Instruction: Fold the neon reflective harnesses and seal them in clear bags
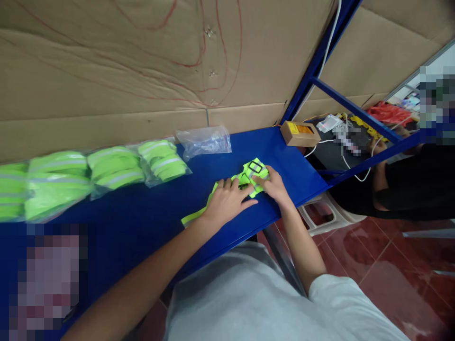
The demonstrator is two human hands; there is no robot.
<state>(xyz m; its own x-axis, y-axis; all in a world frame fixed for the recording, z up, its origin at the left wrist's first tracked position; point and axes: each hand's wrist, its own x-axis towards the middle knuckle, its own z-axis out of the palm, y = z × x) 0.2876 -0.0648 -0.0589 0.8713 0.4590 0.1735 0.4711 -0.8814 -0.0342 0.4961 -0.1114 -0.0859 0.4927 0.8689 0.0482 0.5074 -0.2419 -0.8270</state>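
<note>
A neon-yellow reflective belt (256,166) with grey stripes and a black rectangular buckle lies partly folded on the blue table (159,208). My right hand (275,187) grips the folded bundle at its right side, thumb on top near the buckle. Over the belt's middle rests my left hand (225,201), palm down, with its fingers stretched and its thumb apart; it hides part of the strap. A loose tail of the belt extends to the left beyond my left wrist.
Along the back left stand several clear bags of folded yellow belts (115,166). A crumpled plastic bag (204,142) lies beside them. At the back right are a small cardboard box (300,133) and a blue metal frame (355,109); another person's arm (380,184) shows beyond.
</note>
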